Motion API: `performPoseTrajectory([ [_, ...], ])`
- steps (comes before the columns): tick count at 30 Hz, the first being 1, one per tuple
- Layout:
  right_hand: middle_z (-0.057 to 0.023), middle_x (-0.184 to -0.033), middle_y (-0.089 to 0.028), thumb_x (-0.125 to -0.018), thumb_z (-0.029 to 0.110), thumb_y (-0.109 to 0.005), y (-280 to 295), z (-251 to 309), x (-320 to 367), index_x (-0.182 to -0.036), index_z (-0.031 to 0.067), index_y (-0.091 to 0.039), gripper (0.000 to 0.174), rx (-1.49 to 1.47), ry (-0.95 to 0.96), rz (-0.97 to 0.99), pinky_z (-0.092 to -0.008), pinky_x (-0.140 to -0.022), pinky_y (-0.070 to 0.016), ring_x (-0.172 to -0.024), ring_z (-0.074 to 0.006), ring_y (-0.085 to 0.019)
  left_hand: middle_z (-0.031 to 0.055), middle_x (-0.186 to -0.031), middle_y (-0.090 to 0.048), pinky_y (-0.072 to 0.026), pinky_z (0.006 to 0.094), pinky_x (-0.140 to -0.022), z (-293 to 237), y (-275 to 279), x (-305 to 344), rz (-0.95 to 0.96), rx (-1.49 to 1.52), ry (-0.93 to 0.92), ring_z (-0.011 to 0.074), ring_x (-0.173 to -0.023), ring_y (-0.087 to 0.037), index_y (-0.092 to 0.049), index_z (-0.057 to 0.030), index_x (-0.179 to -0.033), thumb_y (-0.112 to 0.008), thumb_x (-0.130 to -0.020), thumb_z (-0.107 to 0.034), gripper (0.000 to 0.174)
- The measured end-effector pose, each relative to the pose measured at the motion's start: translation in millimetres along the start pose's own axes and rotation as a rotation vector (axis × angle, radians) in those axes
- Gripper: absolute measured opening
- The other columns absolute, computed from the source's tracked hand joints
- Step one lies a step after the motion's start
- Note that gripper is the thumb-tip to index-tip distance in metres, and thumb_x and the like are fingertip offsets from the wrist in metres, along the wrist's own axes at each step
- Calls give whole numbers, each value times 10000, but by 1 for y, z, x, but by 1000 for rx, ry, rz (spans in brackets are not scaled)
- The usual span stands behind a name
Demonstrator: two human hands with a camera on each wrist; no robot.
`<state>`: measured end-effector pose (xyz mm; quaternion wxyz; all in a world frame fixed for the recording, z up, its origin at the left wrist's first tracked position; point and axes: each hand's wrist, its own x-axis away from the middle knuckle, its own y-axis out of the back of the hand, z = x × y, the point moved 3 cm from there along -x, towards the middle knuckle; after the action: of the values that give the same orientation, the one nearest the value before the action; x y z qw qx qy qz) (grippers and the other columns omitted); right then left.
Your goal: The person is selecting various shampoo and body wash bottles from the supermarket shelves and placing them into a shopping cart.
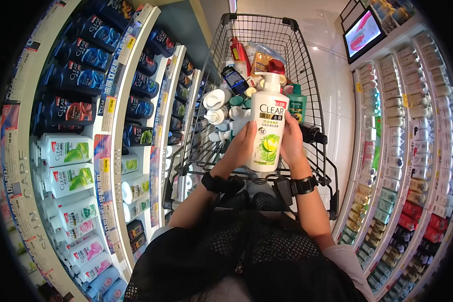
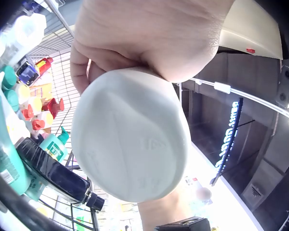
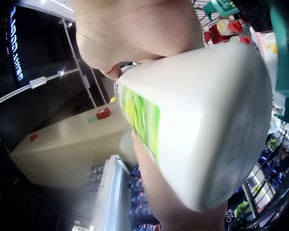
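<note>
A white CLEAR pump shampoo bottle (image 1: 268, 128) with a green label picture stands upright between both hands in the head view, its front toward me. My left hand (image 1: 242, 146) grips its left side, and my right hand (image 1: 292, 142) holds the right side. The left wrist view looks up at the pale base of the bottle (image 2: 130, 139), with the left hand (image 2: 149, 38) around it above. From the right wrist, the bottle's smooth side (image 3: 188, 106) and part of the green label show below the right hand (image 3: 139, 31).
Beyond the bottle is a black wire shopping cart (image 1: 259, 17) loaded with bottles, including a green pump bottle (image 1: 297, 103) and a red one (image 1: 238, 50). Shelves of dark bottles (image 1: 83, 78) and white bottles (image 1: 73, 181) line the left. More stocked shelves (image 1: 392, 126) stand right, under a screen (image 1: 363, 32).
</note>
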<state>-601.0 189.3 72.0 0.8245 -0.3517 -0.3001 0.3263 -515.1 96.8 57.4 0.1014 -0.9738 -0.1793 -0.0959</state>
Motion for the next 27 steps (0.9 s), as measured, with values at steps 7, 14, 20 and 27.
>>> performPoseTrajectory([
  [7,-126,-1106,-554,-918,316,-361,1,0,0,-1156,-7,-459,413,-7,-12,-16,-326,-886,-415,-1002,-211,-547,134,-1027,-539,-385,288,-850,-3,-1,1,0,-14,-12,173,-945,-504,-448,38,-1130,-244,-961,-358,476],
  [14,-125,-1118,-548,-924,340,-361,1,-1,0,-1175,-6,-445,435,-18,-19,6,-322,-884,-417,-1011,-205,-544,132,-1014,-545,-385,283,-850,5,-1,-2,-19,31,-7,172,-941,-505,-449,46,-1126,-243,-961,-353,478],
  [20,-125,-1130,-540,-925,341,-359,1,-1,0,-1187,-5,-433,441,2,-15,-11,-322,-887,-416,-1013,-206,-543,114,-1001,-545,-396,265,-824,3,-3,-2,-2,107,-4,145,-912,-502,-446,43,-1136,-245,-965,-329,456],
  [27,-129,-1136,-536,-927,294,-351,0,-1,0,-1179,2,-442,396,-40,-23,-2,-330,-903,-407,-1028,-216,-532,101,-1005,-543,-403,255,-810,-1,-4,-1,14,158,18,120,-901,-503,-435,40,-1149,-259,-965,-320,441],
])
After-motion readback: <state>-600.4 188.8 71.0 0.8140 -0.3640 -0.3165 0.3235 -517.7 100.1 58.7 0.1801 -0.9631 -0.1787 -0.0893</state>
